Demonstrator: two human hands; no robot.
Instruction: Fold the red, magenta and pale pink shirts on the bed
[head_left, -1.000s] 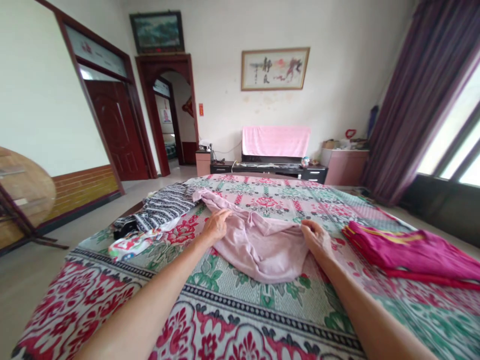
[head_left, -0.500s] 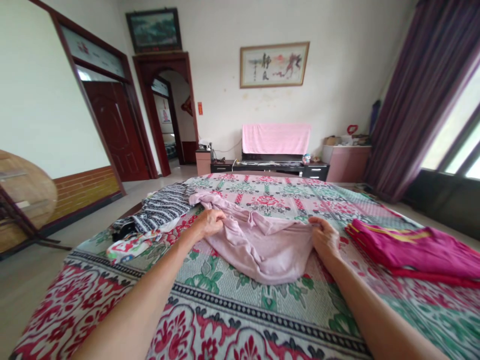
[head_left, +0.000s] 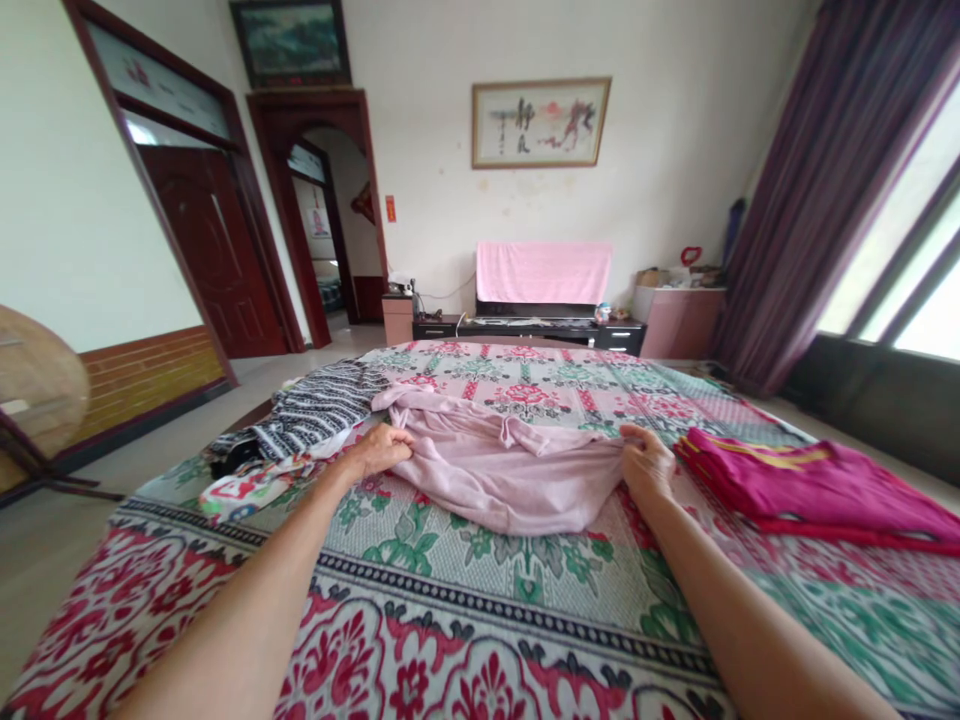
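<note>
A pale pink garment (head_left: 510,480) is stretched sideways between my two hands, low over the patterned cloth (head_left: 420,625). My left hand (head_left: 382,450) pinches its left side, with the fingers closed on the fabric. At the opposite end my right hand (head_left: 646,462) grips the right edge between thumb and fingers. Soft folds run along the garment's upper side, and its lower edge sags in a curve. Part of it extends past my left hand toward the back left. What exact kind of garment it is, I cannot tell.
To the right lies a folded stack of magenta clothes (head_left: 825,490). A black-and-white patterned garment (head_left: 322,410) and a colourful printed cloth (head_left: 255,490) lie heaped at the left. Beyond the table stands a low black cabinet (head_left: 439,330) below a pink towel (head_left: 544,270).
My left hand has moved left with its side of the garment, pulling the fabric wider and flatter. The right hand keeps its grip at about the same place. The view has shifted slightly.
</note>
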